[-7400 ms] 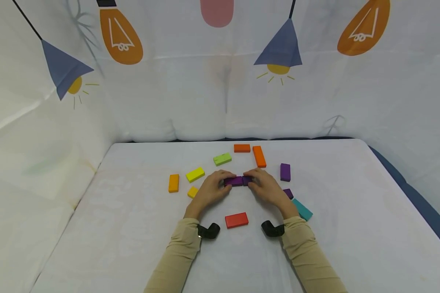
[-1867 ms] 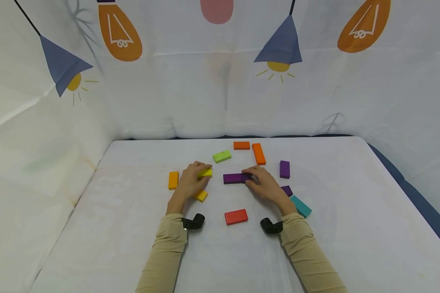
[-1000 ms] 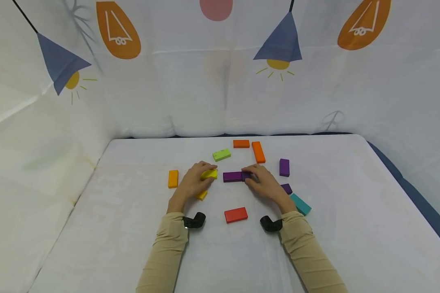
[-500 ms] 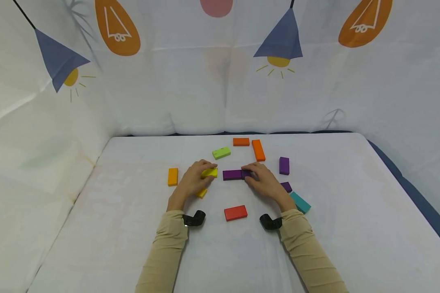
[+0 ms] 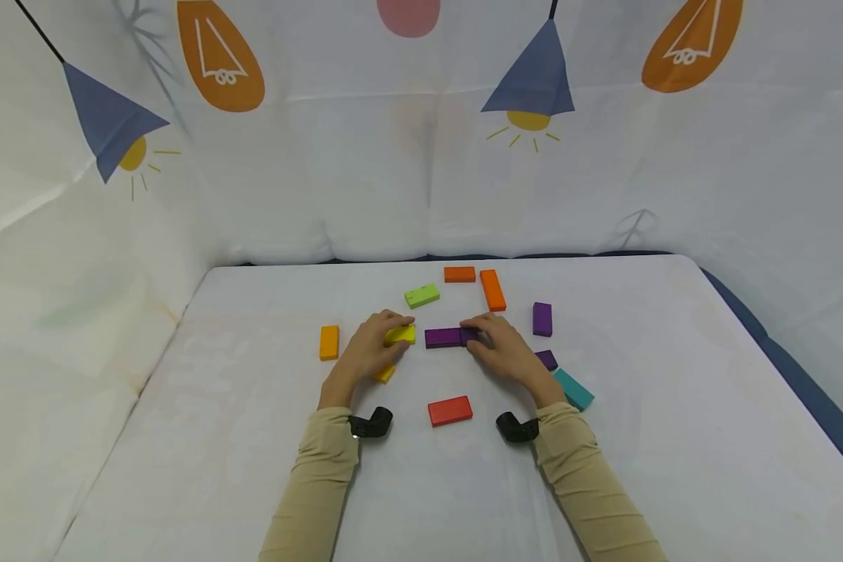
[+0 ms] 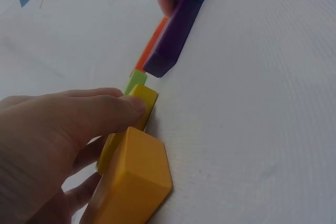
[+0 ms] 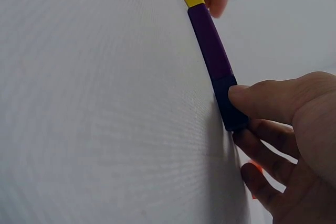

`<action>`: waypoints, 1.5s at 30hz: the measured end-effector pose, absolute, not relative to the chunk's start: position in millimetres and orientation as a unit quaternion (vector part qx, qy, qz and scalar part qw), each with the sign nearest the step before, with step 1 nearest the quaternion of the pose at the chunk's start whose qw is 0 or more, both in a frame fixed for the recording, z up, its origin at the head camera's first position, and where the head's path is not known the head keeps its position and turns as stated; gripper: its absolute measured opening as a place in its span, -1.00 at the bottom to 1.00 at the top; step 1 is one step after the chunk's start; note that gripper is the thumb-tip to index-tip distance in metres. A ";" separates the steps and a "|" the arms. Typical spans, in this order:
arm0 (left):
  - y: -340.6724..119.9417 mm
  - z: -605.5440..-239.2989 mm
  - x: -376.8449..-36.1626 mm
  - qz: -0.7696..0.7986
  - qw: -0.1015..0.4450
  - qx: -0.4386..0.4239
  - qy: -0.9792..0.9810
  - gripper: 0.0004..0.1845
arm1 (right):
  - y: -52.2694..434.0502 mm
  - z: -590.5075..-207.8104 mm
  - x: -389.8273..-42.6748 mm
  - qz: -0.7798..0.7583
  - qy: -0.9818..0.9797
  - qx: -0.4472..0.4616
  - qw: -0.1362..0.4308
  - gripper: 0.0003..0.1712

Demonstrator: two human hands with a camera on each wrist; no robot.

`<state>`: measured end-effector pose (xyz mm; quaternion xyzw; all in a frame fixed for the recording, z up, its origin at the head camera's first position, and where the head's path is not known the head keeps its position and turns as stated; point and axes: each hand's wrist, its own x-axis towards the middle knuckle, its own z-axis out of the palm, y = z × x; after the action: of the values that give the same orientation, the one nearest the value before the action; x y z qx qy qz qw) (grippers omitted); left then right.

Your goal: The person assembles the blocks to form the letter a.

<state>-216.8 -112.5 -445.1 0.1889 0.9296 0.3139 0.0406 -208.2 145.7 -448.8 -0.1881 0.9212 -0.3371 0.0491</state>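
Observation:
A long purple block lies flat mid-table with a shorter dark purple block butted against its right end. My right hand pinches that dark purple block between thumb and fingers. Left of the row, my left hand grips a yellow block, the thumb lying along its side. A small gap shows between the yellow block and the purple block. An amber block lies just under my left palm.
Loose blocks ring the hands: lime green, two orange, purple, small purple, teal, red, amber. White padded walls close the table's back and left.
My left hand left the purple row, took the yellow block and slid it right toward the purple block's left end. The right hand has stayed on the dark purple block.

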 end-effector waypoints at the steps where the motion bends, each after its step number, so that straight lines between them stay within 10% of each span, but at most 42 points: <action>1: -112.6 -445.1 -216.8 0.315 0.041 0.189 0.929 -0.58 | 145.6 -448.6 -208.2 -0.336 0.921 -0.188 0.049 -0.59; 45: -98.9 -449.5 -213.3 0.304 0.038 0.221 0.926 -0.61 | 145.5 -446.6 -204.2 -0.335 0.923 -0.183 0.050 -0.59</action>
<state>-213.3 -98.9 -449.5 0.2212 0.9259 0.3038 0.0379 -204.2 145.5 -446.6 -0.1834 0.9229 -0.3348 0.0501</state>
